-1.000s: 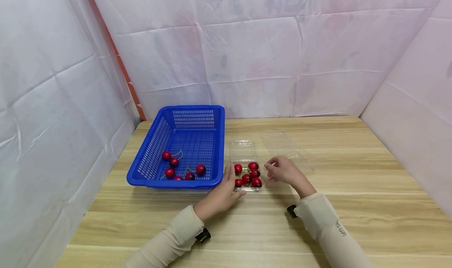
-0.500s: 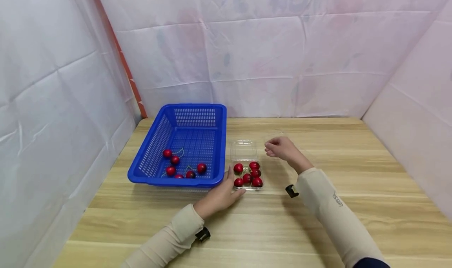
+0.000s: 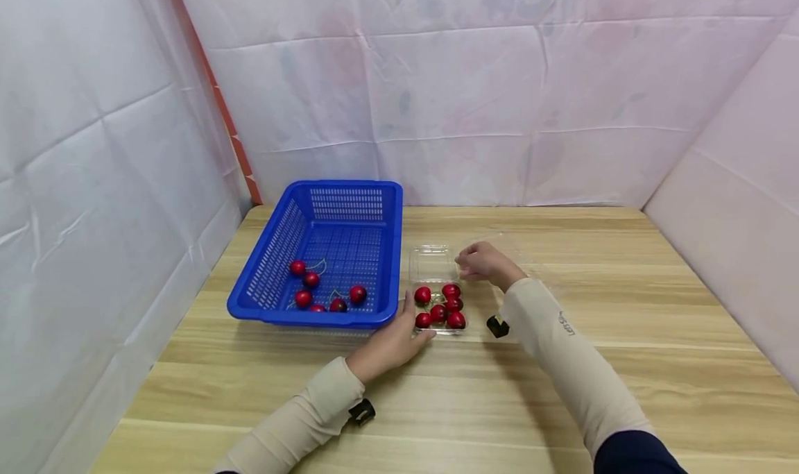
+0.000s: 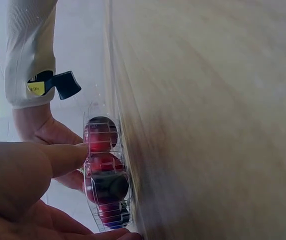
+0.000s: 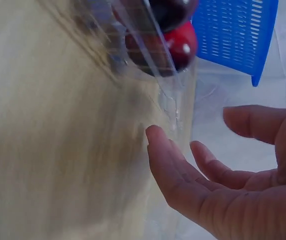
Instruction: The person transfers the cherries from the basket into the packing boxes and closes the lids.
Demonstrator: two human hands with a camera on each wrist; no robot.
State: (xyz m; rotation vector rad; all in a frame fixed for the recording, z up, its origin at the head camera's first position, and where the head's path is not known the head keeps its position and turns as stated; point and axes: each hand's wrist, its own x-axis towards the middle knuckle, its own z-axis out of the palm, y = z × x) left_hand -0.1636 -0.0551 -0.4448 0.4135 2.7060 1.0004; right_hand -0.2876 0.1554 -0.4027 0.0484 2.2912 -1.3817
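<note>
Right of blue basket (image 3: 396,252) — clear clamshell (image 3: 447,331), lid (image 3: 431,262) laid back, six visible cherries (image 3: 438,313) inside. Liable to skid or tip, maybe spilling contents, if knocked by right hand (image 3: 489,264); only braced by straight fingers of left hand (image 3: 390,343), not clasped, at basket's near right corner. Farther right of basket, right hand beside lid — loosely bent, apparently holding nothing. Inside basket: six more cherries (image 3: 303,298).

Right hand (image 3: 488,262) shifted forward and left, beside clear lid (image 3: 431,264).
</note>
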